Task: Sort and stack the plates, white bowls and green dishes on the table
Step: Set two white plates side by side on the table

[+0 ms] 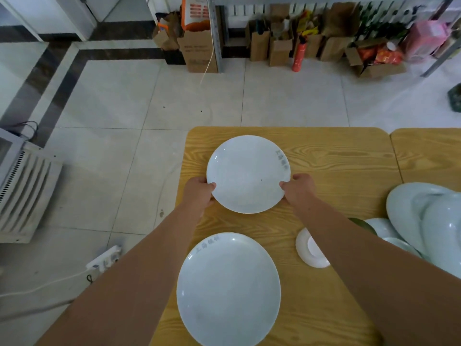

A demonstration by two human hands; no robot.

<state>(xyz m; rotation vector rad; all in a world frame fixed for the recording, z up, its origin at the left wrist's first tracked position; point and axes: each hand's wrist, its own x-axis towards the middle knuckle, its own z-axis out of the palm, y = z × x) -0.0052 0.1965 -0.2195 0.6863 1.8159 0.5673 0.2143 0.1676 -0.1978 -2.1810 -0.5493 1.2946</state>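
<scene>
A white plate (247, 173) with faint grey lettering sits at the far part of the wooden table (336, 156). My left hand (199, 193) grips its left rim and my right hand (299, 189) grips its right rim. A second white plate (228, 288) lies nearer to me, between my forearms. A small white bowl (310, 249) rests upside down to the right, partly behind my right forearm. At the right edge stands a pile of white plates and bowls (424, 221), with a sliver of a green dish (361, 223) showing under it.
A second wooden table (429, 156) adjoins on the right. Left of the table, on the tiled floor, are an air-conditioner unit (22, 191) and a power strip (104, 259) with a cable. Cardboard boxes (199, 51) and a red fire extinguisher (298, 56) line the far wall.
</scene>
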